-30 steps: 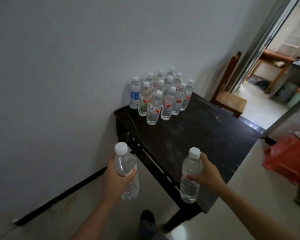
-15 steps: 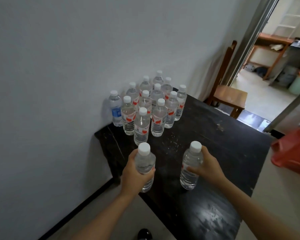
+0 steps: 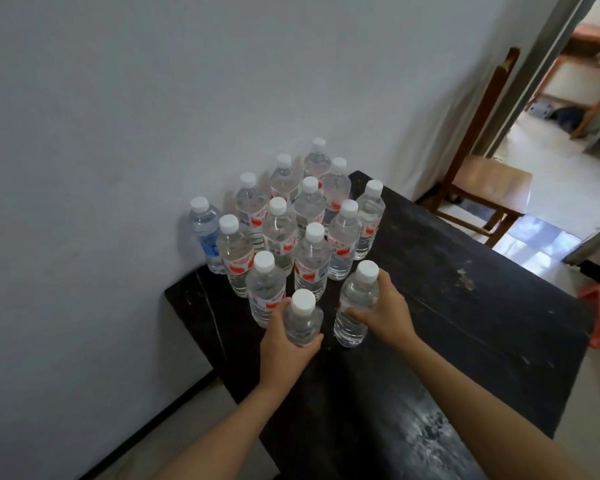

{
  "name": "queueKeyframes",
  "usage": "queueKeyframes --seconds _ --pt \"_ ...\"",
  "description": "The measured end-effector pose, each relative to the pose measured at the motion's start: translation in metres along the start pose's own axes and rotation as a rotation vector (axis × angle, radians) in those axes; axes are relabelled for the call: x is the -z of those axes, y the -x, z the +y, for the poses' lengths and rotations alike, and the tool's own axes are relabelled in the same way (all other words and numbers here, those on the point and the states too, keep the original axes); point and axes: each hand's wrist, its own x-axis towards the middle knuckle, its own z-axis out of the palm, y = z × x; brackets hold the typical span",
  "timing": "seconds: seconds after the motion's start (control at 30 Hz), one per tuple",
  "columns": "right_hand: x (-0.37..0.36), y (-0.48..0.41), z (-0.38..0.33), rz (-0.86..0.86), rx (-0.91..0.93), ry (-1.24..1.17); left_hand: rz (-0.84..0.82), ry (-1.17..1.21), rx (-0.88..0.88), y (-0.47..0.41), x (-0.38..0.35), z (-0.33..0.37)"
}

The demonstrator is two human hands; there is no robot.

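since a second ago the left hand [image 3: 284, 348] and right hand [image 3: 387, 315] have carried their bottles from the near edge of the black table [image 3: 465, 341] up to the cluster of capped bottles [image 3: 310, 209].

head view: left fingers and thumb curl round the left bottle [image 3: 300, 323], which is upright with its base hidden under the palm. right fingers wrap the right bottle [image 3: 357, 296] at mid-body, its base at or just above the tabletop. the cluster stands just beyond both sets of fingertips.

to do this well, lower each bottle straight down and let go only once it sits flat, without nudging its neighbours.

labels are red and white, apart from the blue-labelled bottle [image 3: 207, 233] beyond the left fingers. the writing is too blurred to read.
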Motion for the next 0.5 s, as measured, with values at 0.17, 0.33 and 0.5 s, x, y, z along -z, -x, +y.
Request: queueKeyframes --seconds 0.17,0.33,0.5 --pt "-0.004 -0.026 0.004 -0.05 0.046 0.001 0.055 0.016 0.043 -0.009 -0.016 -0.003" --pt "-0.009 -0.031 0.008 -0.058 0.078 0.019 0.036 0.003 0.071 -0.014 -0.021 -0.01" --pt "-0.01 -0.026 0.013 -0.051 0.096 0.137 0.078 -0.012 0.084 -0.013 -0.022 -0.01"
